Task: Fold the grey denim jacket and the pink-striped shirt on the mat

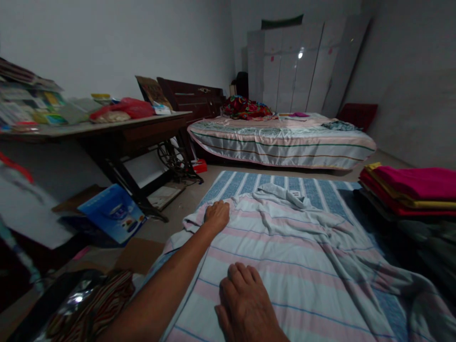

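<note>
A pink, white and blue striped sheet (285, 251) lies spread and wrinkled over a blue striped mat (249, 183) on the floor. My left arm reaches forward, and my left hand (216, 214) is closed on the sheet's far left corner. My right hand (245, 304) rests palm down on the sheet near the bottom of the view, its fingers lying flat and holding nothing. A small grey cloth (281, 192) lies bunched at the sheet's far end.
A stack of folded pink, yellow and red cloths (409, 190) sits at the right. A bed (281, 140) stands beyond, with white wardrobes (302, 66) behind it. A cluttered table (107, 128) is at the left, with a blue box (114, 213) and cardboard beneath.
</note>
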Demonstrator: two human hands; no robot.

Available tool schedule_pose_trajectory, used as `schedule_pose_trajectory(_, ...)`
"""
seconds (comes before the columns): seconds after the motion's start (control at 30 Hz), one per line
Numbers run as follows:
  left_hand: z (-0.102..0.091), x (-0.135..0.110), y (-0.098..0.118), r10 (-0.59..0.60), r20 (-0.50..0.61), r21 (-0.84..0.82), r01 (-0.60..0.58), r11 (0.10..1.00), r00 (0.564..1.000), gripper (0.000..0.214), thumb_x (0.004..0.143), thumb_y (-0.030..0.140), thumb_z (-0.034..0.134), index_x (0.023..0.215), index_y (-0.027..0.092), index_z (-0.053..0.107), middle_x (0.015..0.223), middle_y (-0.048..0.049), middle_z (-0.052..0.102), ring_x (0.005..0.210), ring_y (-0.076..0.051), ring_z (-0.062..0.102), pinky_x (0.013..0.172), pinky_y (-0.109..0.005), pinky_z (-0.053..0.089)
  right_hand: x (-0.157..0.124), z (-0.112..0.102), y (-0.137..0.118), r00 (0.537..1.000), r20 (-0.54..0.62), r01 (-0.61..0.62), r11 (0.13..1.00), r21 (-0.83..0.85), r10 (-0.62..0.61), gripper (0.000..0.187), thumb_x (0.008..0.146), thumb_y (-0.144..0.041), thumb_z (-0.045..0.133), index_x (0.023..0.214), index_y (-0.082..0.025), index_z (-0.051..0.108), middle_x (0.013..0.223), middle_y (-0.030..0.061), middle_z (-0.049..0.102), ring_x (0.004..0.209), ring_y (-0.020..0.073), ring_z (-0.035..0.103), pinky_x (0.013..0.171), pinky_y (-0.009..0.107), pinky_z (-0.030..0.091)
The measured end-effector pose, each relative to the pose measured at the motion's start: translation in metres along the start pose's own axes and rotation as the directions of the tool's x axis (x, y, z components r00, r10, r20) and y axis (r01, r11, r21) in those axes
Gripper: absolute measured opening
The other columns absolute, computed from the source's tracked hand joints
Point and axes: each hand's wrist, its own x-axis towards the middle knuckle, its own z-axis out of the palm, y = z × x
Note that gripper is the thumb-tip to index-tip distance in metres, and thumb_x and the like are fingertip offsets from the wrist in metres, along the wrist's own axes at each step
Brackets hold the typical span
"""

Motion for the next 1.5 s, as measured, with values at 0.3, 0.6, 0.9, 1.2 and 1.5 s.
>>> schedule_pose_trajectory(0.3, -0.008, 0.046, 0.024, -0.003, -0.032, 0.003, 0.003, 1.000, 0.999, 0.032, 0.085, 0.011, 0.039, 0.106, 0.014, 0.064, 0.111, -0.0146, 0.062, 0.107, -0.025, 0.057, 0.084, -0.033, 0.046, 0.001, 0.005, 0.002, 1.000, 0.000, 0.006, 1.000, -0.006, -0.006, 0.031, 0.083, -0.040, 0.058, 0.106, -0.020, 0.057, 0.130, 0.0104, 0.052, 0.121, 0.0300, 0.042, 0.105, 0.049, 0.029)
schedule_pose_trajectory(0.6, -0.001, 0.078, 0.021, -0.138, 0.017, -0.023, 0.139, 0.990, 0.990, 0.027, 0.080, 0.012, 0.049, 0.096, 0.015, 0.070, 0.098, -0.0164, 0.069, 0.096, -0.026, 0.065, 0.076, -0.030, 0.051, 0.002, 0.005, 0.003, 1.000, -0.015, 0.007, 1.000, -0.010, -0.007, 0.032, 0.083, -0.039, 0.058, 0.107, -0.018, 0.058, 0.129, 0.0118, 0.052, 0.122, 0.0307, 0.042, 0.105, 0.050, 0.031)
schedule_pose_trajectory(0.9, -0.008, 0.066, 0.019, -0.133, -0.079, -0.094, 0.125, 0.988, 0.988, 0.029, 0.085, 0.018, 0.043, 0.104, 0.013, 0.065, 0.109, -0.0150, 0.063, 0.096, -0.024, 0.063, 0.080, -0.031, 0.049, 0.003, 0.007, 0.005, 1.000, 0.005, 0.016, 0.999, -0.027, -0.016, 0.037, 0.083, -0.043, 0.057, 0.108, -0.016, 0.057, 0.129, 0.0134, 0.052, 0.122, 0.0320, 0.043, 0.104, 0.051, 0.032)
schedule_pose_trajectory(1.2, -0.003, 0.011, -0.011, -0.026, -0.083, 0.048, 0.031, 0.998, 0.996, 0.025, 0.088, 0.023, 0.040, 0.095, 0.015, 0.062, 0.105, -0.0111, 0.061, 0.100, -0.024, 0.058, 0.086, -0.034, 0.045, 0.003, 0.007, 0.003, 1.000, -0.006, 0.030, 1.000, -0.005, -0.030, 0.037, 0.083, -0.041, 0.057, 0.109, -0.016, 0.057, 0.130, 0.0137, 0.051, 0.122, 0.0327, 0.042, 0.104, 0.052, 0.032)
schedule_pose_trajectory(1.5, 0.004, 0.009, -0.033, -0.022, -0.072, 0.086, 0.029, 0.996, 0.997, 0.029, 0.082, 0.011, 0.040, 0.099, 0.016, 0.062, 0.106, -0.0110, 0.061, 0.102, -0.023, 0.056, 0.085, -0.032, 0.044, 0.004, 0.003, 0.004, 1.000, -0.001, 0.009, 1.000, 0.001, -0.009, 0.032, 0.083, -0.041, 0.057, 0.106, -0.018, 0.058, 0.128, 0.0127, 0.052, 0.121, 0.0317, 0.043, 0.105, 0.051, 0.031)
